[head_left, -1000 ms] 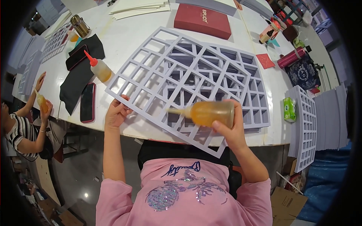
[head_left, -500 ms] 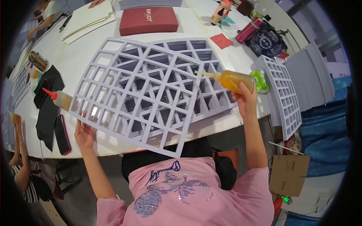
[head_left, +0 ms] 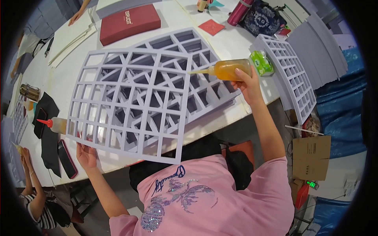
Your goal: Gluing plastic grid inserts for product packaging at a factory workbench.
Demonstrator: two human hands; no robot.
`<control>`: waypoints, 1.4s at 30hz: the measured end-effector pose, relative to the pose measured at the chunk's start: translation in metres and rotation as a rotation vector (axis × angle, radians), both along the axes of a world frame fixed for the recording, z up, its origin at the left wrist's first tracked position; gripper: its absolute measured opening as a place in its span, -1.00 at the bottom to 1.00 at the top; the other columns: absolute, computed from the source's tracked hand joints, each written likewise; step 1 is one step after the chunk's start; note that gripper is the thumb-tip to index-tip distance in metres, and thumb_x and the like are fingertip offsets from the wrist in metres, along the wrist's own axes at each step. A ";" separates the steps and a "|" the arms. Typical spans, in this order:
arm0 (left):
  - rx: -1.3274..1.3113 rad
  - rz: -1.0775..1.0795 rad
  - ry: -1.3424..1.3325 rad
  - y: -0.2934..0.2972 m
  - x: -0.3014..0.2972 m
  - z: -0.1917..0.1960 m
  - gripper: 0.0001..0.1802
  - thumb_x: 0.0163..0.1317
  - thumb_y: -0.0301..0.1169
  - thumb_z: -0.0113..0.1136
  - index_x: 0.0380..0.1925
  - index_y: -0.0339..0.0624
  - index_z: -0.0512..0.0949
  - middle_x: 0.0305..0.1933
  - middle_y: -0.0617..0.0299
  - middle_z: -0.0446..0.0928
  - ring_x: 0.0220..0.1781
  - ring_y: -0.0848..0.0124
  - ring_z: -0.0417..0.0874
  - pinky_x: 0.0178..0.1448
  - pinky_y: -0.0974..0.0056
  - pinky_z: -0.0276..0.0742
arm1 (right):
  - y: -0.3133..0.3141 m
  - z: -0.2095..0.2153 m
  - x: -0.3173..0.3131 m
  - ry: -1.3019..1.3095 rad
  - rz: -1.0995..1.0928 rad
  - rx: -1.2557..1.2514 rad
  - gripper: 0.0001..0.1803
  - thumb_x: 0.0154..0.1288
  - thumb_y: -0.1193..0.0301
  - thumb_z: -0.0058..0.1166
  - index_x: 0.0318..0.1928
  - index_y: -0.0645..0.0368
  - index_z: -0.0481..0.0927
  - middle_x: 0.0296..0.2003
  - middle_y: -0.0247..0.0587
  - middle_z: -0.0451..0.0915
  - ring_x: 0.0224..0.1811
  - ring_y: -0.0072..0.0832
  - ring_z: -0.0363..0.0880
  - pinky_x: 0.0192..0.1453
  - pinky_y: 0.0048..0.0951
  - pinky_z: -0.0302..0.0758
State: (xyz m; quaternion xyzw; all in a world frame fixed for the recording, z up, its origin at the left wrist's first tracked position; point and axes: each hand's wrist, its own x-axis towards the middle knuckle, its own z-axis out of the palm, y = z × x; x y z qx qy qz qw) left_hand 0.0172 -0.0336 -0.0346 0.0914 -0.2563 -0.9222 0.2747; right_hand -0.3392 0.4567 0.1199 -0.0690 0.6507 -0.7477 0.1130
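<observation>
My left hand (head_left: 86, 156) grips the near left edge of a pale lilac grid panel (head_left: 184, 118), thumb and fingers at its border. The panel is raised at a slant above a stack of similar grids (head_left: 214, 105), which lies turned at another angle on the white table. My right hand (head_left: 247, 85) is wrapped round a clear squeeze bottle (head_left: 232, 70) of amber liquid, held on its side. Its thin nozzle points left, with the tip at the panel's right border; whether it touches I cannot tell. Beside the panel's left edge lies a second squeeze bottle (head_left: 59, 125) with a red tip.
A dark red box (head_left: 132, 25) and white sheets (head_left: 71, 37) occupy the far side, near another person's hand (head_left: 76, 16). A green tissue pack (head_left: 261, 63) and more stacked grids (head_left: 291, 78) stand right. Phones (head_left: 68, 159) lie left; another person's hands (head_left: 25, 157) are at far left.
The whole view has turned and shifted. The held panel sits straighter to me, and the bottle is more level, its nozzle tip still by the panel's right border. Both hands keep their grips.
</observation>
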 end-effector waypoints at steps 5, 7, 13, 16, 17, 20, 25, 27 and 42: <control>0.027 -0.046 0.019 -0.010 0.002 -0.007 -0.56 0.38 -0.37 -0.23 0.23 -0.25 0.24 0.29 0.10 0.29 0.23 0.16 0.38 0.33 -0.05 0.24 | 0.019 0.007 0.058 -0.116 0.118 0.030 -0.53 0.11 0.38 0.17 -0.03 0.22 0.27 -0.30 -0.15 0.49 -0.51 -0.49 0.50 -0.51 -0.55 0.43; 0.007 -0.060 0.001 -0.017 0.010 -0.014 -0.56 0.39 -0.37 -0.24 0.24 -0.26 0.22 0.27 0.07 0.31 0.24 0.13 0.36 0.34 -0.05 0.23 | 0.020 0.008 0.082 -0.182 0.130 0.037 -0.51 0.10 0.38 0.18 -0.01 0.21 0.27 -0.30 -0.15 0.49 -0.50 -0.49 0.50 -0.50 -0.54 0.43; 0.036 -0.034 -0.025 -0.005 0.002 0.000 -0.54 0.38 -0.37 -0.21 0.27 -0.20 0.18 0.19 0.00 0.37 0.17 0.15 0.43 0.31 -0.02 0.28 | 0.035 0.002 0.142 -0.336 0.258 0.033 -0.35 -0.02 0.40 0.24 0.09 0.19 0.24 -0.28 -0.21 0.48 -0.43 -0.54 0.51 -0.54 -0.60 0.41; 0.011 -0.099 -0.035 -0.004 0.001 0.005 -0.54 0.38 -0.36 -0.21 0.27 -0.12 0.20 0.14 0.01 0.42 0.16 0.16 0.46 0.23 -0.06 0.37 | 0.034 0.001 0.156 -0.380 0.350 0.028 -0.34 -0.05 0.40 0.26 0.09 0.19 0.24 -0.27 -0.22 0.48 -0.38 -0.55 0.52 -0.53 -0.60 0.43; -0.023 -0.123 -0.032 -0.005 -0.001 0.003 -0.54 0.38 -0.35 -0.21 0.27 -0.12 0.20 0.15 0.01 0.42 0.17 0.17 0.46 0.22 -0.04 0.39 | 0.036 -0.002 0.152 -0.404 0.421 0.036 -0.31 -0.06 0.35 0.27 0.10 0.20 0.26 -0.23 -0.20 0.48 -0.34 -0.54 0.52 -0.51 -0.60 0.47; -0.100 -0.044 -0.055 -0.001 -0.007 0.001 -0.54 0.38 -0.35 -0.19 0.27 -0.10 0.20 0.19 0.06 0.39 0.21 0.20 0.42 0.12 0.11 0.53 | 0.040 -0.014 0.140 -0.625 0.464 -0.174 -0.18 -0.09 0.16 0.27 0.15 0.25 0.22 -0.16 -0.11 0.48 -0.37 -0.50 0.54 -0.61 -0.60 0.42; -0.114 -0.061 0.032 -0.004 0.001 0.008 -0.56 0.40 -0.33 -0.19 0.27 -0.05 0.21 0.15 0.00 0.41 0.02 0.35 0.50 -0.29 0.44 0.48 | 0.012 -0.029 0.083 -0.545 0.427 -0.619 -0.40 0.18 0.07 0.06 0.14 0.13 0.32 -0.10 -0.12 0.49 -0.32 -0.46 0.51 -0.56 -0.60 0.41; -0.126 -0.191 0.159 -0.016 0.015 -0.001 -0.60 0.38 -0.33 -0.12 0.20 -0.08 0.30 0.13 -0.03 0.41 -0.22 0.45 0.47 -0.39 0.49 0.36 | -0.018 -0.029 0.053 -0.511 0.444 -0.776 -0.47 0.23 0.04 0.02 0.08 0.13 0.40 -0.12 -0.14 0.50 -0.42 -0.47 0.40 -0.51 -0.62 0.35; -0.310 0.074 0.449 0.013 -0.145 0.132 -0.65 0.26 -0.60 -0.05 0.07 -0.28 0.32 0.18 -0.05 0.34 0.30 0.15 0.29 0.43 0.06 0.14 | -0.031 -0.069 0.039 -0.441 0.354 -1.268 -0.39 0.21 0.04 0.05 0.14 0.15 0.33 -0.11 -0.19 0.41 -0.42 -0.51 0.28 -0.50 -0.64 0.36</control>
